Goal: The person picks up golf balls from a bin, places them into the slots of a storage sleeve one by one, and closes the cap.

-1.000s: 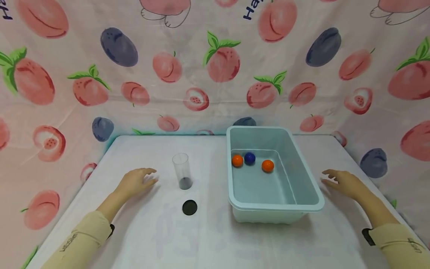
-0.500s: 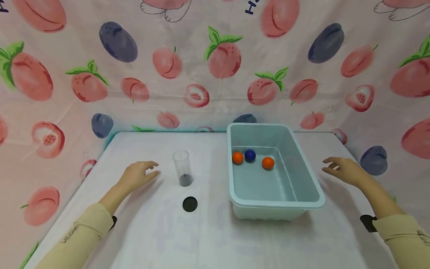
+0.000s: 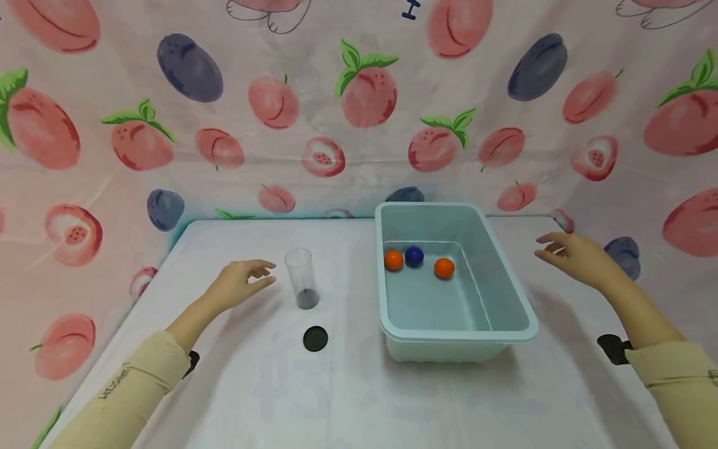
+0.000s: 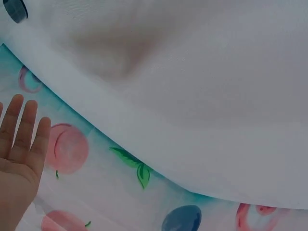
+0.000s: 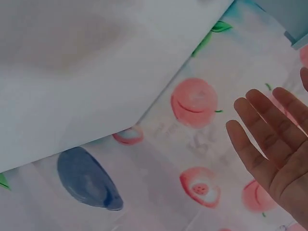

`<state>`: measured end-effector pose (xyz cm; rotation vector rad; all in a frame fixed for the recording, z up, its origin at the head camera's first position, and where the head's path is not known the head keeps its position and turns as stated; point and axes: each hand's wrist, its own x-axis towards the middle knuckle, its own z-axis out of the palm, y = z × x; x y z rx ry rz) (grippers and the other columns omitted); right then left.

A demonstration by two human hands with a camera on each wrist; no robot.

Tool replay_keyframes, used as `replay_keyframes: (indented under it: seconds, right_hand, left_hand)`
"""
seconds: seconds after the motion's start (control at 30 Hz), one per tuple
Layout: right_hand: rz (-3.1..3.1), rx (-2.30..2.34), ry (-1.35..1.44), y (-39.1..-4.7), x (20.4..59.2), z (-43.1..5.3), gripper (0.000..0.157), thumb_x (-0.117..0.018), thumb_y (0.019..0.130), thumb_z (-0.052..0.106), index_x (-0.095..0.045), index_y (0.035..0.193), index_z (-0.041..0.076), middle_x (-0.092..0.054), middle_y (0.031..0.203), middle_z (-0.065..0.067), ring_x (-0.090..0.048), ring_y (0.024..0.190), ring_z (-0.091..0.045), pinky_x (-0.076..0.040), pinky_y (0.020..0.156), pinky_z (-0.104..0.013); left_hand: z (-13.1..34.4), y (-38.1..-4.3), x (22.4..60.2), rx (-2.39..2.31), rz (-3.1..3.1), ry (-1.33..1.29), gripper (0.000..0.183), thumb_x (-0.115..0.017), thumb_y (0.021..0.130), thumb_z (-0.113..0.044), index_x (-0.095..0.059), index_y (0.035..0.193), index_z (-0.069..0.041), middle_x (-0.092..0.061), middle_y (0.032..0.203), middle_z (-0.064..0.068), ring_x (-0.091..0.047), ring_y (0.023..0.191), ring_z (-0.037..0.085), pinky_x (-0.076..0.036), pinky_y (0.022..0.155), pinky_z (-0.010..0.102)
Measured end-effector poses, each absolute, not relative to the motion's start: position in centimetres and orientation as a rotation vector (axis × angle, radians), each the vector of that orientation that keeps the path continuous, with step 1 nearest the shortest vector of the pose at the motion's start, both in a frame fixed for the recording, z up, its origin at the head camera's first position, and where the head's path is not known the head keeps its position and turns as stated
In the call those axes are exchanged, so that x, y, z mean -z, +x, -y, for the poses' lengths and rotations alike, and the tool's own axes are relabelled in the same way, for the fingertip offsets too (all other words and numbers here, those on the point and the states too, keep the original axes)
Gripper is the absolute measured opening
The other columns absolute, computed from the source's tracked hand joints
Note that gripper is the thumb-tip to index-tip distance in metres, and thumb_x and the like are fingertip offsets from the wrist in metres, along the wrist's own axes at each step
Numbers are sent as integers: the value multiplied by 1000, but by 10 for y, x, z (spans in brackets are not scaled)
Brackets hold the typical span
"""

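Observation:
My left hand (image 3: 240, 284) hovers over the left of the table, holding nothing, its fingertips a short way left of a clear plastic cylinder (image 3: 300, 274). That cylinder stands upright with a dark base. In front of it a round black lid (image 3: 315, 338) lies flat. A pale blue-green bin (image 3: 459, 335) holds two orange balls, one by its left wall (image 3: 393, 260) and another orange ball (image 3: 444, 268) nearer the middle, plus a dark blue ball (image 3: 414, 256). My right hand (image 3: 574, 257) hangs in the air beyond the bin's right rim, fingers relaxed and apart from it.
The white table (image 3: 348, 399) carries all these things. Behind it and at both sides hangs a cloth printed with fruit (image 3: 370, 96). In the right wrist view a bin corner (image 5: 293, 24) shows at the top right.
My left hand has moved right, closer to the clear cylinder. My right hand has risen. The cylinder, lid, bin and balls stay put while the head view shifts slightly.

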<state>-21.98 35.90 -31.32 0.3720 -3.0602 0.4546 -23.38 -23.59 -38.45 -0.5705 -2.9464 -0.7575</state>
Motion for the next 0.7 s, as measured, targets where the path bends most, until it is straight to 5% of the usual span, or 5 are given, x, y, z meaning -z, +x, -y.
replay_keyframes:
  seconds: [0.7]
  right_hand:
    - [2913,-538,420,-223,271,-291,32,-60,92,20,-62,109,-7,-65,103,-31,-63,92,-46,-55,74,-53]
  left_hand:
    - [220,-234,390,1418,2850,-517,61,-70,86,-17,-43,138,-1,-55,128,26,-52,119,41,-47,98,48]
